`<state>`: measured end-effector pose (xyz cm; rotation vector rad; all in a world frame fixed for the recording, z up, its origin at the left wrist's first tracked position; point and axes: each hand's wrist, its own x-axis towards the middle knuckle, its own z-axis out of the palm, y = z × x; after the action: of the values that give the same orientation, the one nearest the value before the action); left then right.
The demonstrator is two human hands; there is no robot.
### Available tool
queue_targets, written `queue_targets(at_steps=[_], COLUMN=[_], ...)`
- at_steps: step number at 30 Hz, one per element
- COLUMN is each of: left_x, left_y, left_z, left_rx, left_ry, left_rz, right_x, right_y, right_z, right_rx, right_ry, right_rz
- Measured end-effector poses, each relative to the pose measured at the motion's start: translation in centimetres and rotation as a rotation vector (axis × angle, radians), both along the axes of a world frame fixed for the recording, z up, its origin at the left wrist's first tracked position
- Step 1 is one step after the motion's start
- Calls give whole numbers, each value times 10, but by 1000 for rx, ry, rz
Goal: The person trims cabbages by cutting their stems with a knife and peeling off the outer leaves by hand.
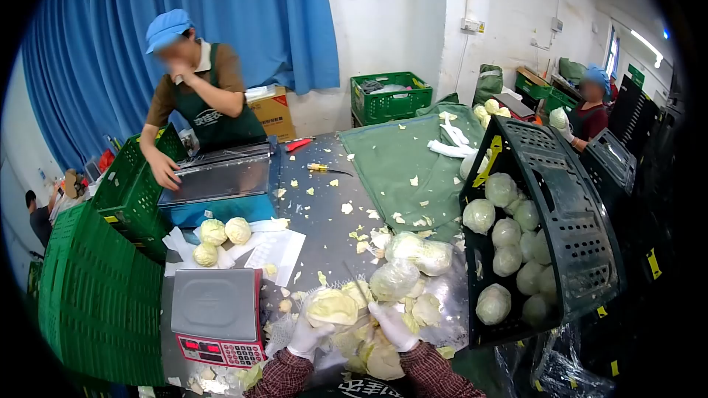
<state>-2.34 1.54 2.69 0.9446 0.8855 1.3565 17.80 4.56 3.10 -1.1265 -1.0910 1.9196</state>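
My left hand (307,337), in a white glove, is closed around the side of a pale cabbage (332,306) low in the middle of the view. Close by on the right, my right hand (394,328), also gloved, grips a knife (361,286); its thin blade points up and away, beside the cabbage, and the handle is hidden in my fingers. Loose cabbage leaves (383,357) lie beneath and between my hands. Just beyond my right hand rest plastic-wrapped cabbages (394,278) on the metal table (313,210).
A scale (216,308) stands left, with bare cabbages (237,231) behind it. A tilted black crate (568,214) of wrapped cabbages is at right. A hooked knife (328,169) and green cloth (398,169) lie farther back. One person (199,96) stands across the table, another (590,107) far right.
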Motion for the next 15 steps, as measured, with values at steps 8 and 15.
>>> queue_targets(at_steps=[8, 15], left_x=[-17, -30], left_y=[-8, -5], left_z=[-4, 32], left_rx=[-274, -86], left_ry=[-3, 214], left_rz=[-148, -248], right_x=[-23, -23], right_y=[10, 28], right_z=[60, 33], right_rx=[1026, 62], right_ry=[-520, 29], right_rz=[9, 294])
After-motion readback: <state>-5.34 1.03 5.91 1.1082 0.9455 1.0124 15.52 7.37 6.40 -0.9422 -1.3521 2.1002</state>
